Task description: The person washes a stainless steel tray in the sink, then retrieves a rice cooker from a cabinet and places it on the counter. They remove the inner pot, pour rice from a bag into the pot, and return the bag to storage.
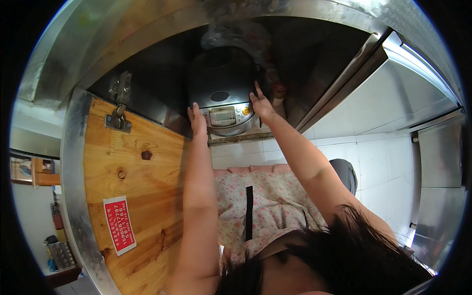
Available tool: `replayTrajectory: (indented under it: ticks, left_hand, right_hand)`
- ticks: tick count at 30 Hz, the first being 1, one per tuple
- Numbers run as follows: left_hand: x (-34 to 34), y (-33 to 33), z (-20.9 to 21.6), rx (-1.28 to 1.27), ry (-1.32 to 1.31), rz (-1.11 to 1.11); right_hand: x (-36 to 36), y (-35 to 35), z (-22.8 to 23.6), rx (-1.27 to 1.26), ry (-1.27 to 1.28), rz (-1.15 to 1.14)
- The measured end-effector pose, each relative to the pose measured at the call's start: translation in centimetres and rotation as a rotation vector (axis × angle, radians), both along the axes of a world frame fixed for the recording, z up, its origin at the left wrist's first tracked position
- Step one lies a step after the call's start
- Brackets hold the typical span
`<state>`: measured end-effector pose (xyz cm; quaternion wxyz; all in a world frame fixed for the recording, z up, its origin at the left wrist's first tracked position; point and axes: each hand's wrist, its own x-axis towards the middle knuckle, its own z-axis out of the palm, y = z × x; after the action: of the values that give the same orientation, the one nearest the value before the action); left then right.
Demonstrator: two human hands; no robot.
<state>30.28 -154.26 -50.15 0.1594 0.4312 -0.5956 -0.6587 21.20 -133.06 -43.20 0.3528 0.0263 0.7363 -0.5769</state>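
A dark rice cooker (222,83) with a silver front panel, a small display and buttons stands inside a dim cabinet. My left hand (197,119) presses against its left front side, fingers pointing inward. On the opposite side, my right hand (263,104) rests against its right front edge with one finger stretched along the side. Between them the two hands hold the cooker at the cabinet's front edge (240,139). Its far sides are in shadow. Behind it lies a crumpled clear plastic bag (236,34).
A wooden cabinet door (132,182) with a metal hinge (119,105) and a red-and-white sticker (119,225) hangs open on the left. A bottle (279,92) stands right of the cooker. At the right is a pale panel (373,93) above white floor tiles (388,172).
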Motion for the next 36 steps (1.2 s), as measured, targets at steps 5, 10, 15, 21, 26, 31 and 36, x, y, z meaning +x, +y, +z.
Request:
replayTrajectory:
  ticks: [5, 10, 15, 21, 26, 31, 36]
  left_hand:
    - [0.4, 3.9, 2.2, -0.01, -0.022, -0.032]
    - [4.6, 8.2, 1.7, 0.065, 0.086, 0.008]
    - [9.9, 13.2, 3.6, 0.231, 0.055, 0.071]
    - [14.1, 16.1, 3.0, 0.335, 0.081, 0.044]
    - [14.3, 13.1, 1.4, 0.276, 0.016, 0.118]
    - [9.2, 10.4, -2.1, 0.25, 0.153, 0.157]
    - [8.1, 9.7, -0.4, 0.248, 0.19, 0.128]
  right_hand:
    - [-0.7, 1.7, -4.3, 0.167, 0.243, -0.006]
    - [1.1, 4.6, -4.5, 0.095, 0.255, -0.031]
    - [4.9, 8.5, -1.5, 0.014, 0.141, -0.013]
    - [7.7, 10.8, -3.8, -0.239, 0.12, -0.185]
    - [6.1, 10.4, -2.1, -0.01, 0.16, -0.113]
    - [0.5, 7.3, -5.2, 0.166, 0.306, -0.106]
    - [-4.1, 5.6, -8.7, 0.31, 0.234, -0.038]
